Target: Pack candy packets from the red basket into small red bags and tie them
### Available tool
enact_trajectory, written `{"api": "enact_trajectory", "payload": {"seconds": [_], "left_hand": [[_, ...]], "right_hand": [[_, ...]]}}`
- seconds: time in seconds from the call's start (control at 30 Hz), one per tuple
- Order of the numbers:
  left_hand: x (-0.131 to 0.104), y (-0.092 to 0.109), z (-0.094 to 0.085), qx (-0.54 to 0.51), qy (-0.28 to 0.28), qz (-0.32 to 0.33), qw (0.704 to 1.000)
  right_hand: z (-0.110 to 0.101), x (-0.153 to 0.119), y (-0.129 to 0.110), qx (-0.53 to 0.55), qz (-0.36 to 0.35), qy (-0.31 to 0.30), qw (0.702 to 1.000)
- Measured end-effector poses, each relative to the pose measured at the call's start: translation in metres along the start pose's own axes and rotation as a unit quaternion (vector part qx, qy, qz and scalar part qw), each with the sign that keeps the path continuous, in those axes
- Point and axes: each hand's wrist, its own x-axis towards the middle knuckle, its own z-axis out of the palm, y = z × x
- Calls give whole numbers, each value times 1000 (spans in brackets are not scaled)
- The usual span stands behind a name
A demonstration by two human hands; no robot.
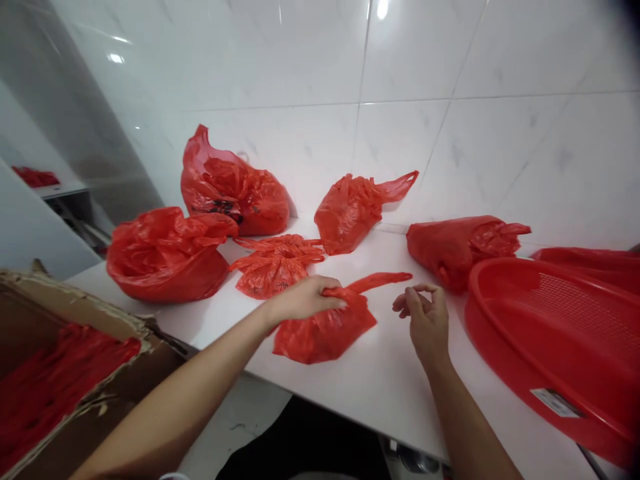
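Note:
A small red plastic bag with a filled, rounded body rests on the white table near its front edge. My left hand is closed round the gathered neck of this bag. One long handle loop sticks out from the neck to the right. My right hand hovers just right of that loop, apart from it, its fingers loosely bent and nothing visible between them. Directly behind the held bag lies another small red bag with its handles spread. What the bags contain is hidden.
Larger red bags stand along the tiled wall: one at back left, one at left, one at centre, one at right. A red plastic basket sits at right. A torn cardboard box with red material stands at left.

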Motion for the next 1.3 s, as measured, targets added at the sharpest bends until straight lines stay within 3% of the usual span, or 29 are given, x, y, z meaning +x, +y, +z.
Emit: {"api": "enact_trajectory", "payload": {"seconds": [0.1,0.2,0.27,0.37,0.47,0.63,0.7,0.77,0.87,1.07,1.2,1.3], "left_hand": [[-12,-22,-38,17,-33,-30,999],[-16,-54,-64,52,-34,-65,996],[-17,-73,-77,80,7,-86,993],[-19,-87,-86,113,113,-100,982],[-25,-81,-72,133,179,-110,968],[-47,-63,2,276,187,-181,925],[-52,-66,28,297,182,-220,911],[-52,-78,42,284,196,-258,902],[-41,-103,38,274,228,-260,897],[-17,-144,-6,303,199,-158,918],[-14,-147,-20,315,196,-149,916],[-14,-133,-4,334,222,-121,908]], "right_hand": [[0,2,5,-11,35,-25,999],[1,3,13,-16,52,-53,997],[3,3,18,-37,54,-70,995],[5,2,25,-81,50,-92,991],[7,0,30,-114,45,-105,987],[8,-2,33,-153,43,-119,980],[8,-2,33,-165,43,-123,978],[8,-3,34,-174,42,-126,976],[9,-4,34,-191,39,-133,972],[9,-5,34,-207,44,-144,967],[10,-2,37,-214,35,-150,965],[11,-6,27,-246,19,-152,957]]}}
